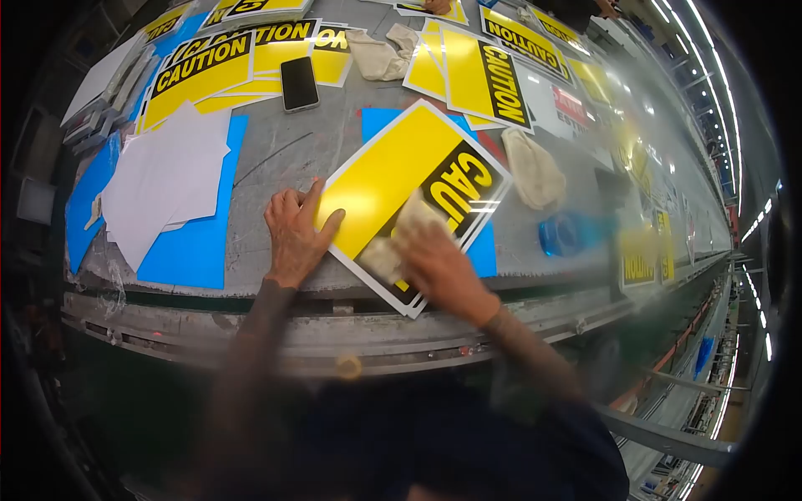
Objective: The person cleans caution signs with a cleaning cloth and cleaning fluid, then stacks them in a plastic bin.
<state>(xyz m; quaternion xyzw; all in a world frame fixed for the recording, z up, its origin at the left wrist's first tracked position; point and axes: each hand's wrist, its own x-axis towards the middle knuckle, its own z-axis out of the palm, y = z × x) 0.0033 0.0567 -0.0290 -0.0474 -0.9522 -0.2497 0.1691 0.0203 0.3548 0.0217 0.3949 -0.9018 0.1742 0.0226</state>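
Note:
A yellow and black caution sign (376, 179) lies at a slant in front of me, with at least one more sheet under its lower right edge. On its left edge rests my left hand (296, 234), fingers spread, thumb over the yellow face. My right hand (439, 263) presses a cream cloth (422, 219) onto the black band and hides part of the lettering. Beneath the sign, blue sheet (483, 255) shows at the corners.
White paper sheets (167, 171) lie on blue board at the left. A black phone (299, 83), cloths (535, 167) and stacked caution signs (484, 75) lie farther back. At the right is a blue translucent object (560, 234). Another person's hand (437, 7) shows at the top.

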